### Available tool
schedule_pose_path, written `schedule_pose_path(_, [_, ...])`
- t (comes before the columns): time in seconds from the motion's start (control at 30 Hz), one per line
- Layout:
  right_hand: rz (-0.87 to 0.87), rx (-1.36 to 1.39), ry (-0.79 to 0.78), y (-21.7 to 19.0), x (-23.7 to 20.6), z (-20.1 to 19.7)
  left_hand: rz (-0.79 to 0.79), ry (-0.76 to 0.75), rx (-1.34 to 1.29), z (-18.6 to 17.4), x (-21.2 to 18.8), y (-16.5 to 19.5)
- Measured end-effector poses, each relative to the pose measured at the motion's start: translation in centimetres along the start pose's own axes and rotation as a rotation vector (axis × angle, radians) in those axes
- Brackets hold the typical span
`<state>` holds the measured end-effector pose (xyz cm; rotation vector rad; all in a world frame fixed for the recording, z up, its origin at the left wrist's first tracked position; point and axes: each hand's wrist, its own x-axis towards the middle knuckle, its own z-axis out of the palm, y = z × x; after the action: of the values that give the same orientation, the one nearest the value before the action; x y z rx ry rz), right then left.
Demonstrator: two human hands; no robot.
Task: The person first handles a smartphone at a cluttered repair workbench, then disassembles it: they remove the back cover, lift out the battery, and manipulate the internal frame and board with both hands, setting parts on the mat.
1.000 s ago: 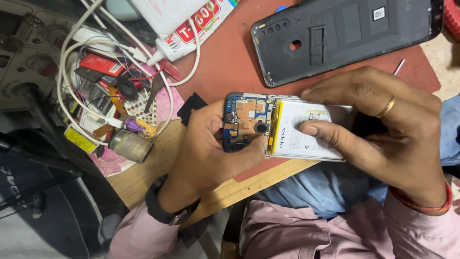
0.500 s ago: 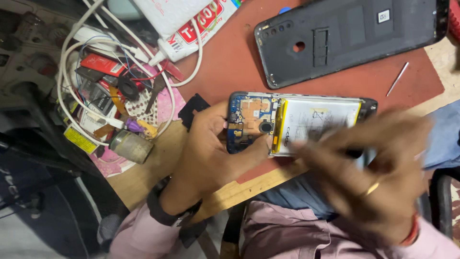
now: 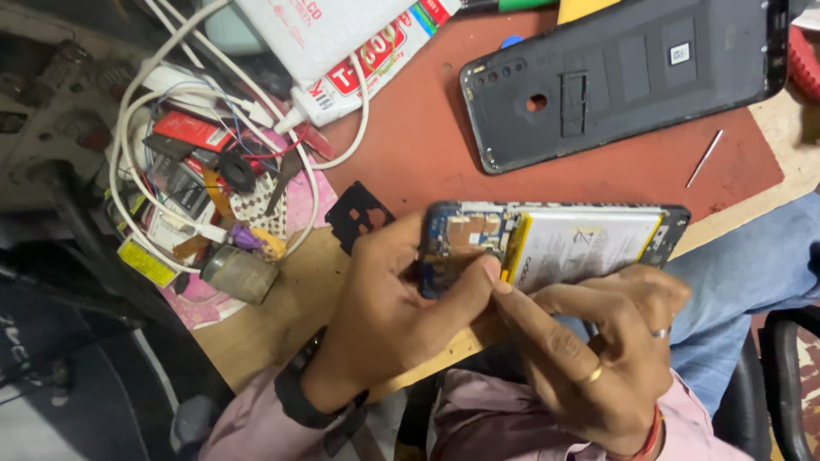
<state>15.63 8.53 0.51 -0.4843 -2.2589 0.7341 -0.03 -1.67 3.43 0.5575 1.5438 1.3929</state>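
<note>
— The opened phone (image 3: 555, 243) is sitting in both hands, just above the near edge of the red mat (image 3: 410, 145), back side up, with its white battery (image 3: 581, 243) and blue circuit board (image 3: 465, 239) showing.

— And who is gripping it?

— The left hand (image 3: 384, 316) is wrapping around the board end, fingers curled behind and thumb lying along the lower edge. The right hand (image 3: 598, 350) is coming in from below with the index finger stretched out, its tip touching the phone's lower edge where board meets battery; the other fingers are folding in. Whether it is pinching anything, I cannot tell.

— What is lying behind?

— Largest first: the dark back cover (image 3: 623, 81), inside face up on the mat, well apart from the phone. Then a tangle of white cables (image 3: 213, 128) over small parts at the left, a white glue tube (image 3: 359, 64), a black cut-out plate (image 3: 363, 213) just beside the left hand, and a thin metal pin (image 3: 705, 158) near the cover.
</note>
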Motion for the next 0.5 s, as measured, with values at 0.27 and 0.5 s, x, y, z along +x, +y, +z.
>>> schedule_pose_path(0.27, [0.111,-0.063,0.082,-0.7,-1.6,1.1,0.026,0.045,0.05,0.6,-0.3,-0.1])
schedule_pose_path(0.5, [0.211,-0.05,0.08,-1.4,-1.9,1.1,0.056,0.066,0.056,0.8,-0.4,-0.4])
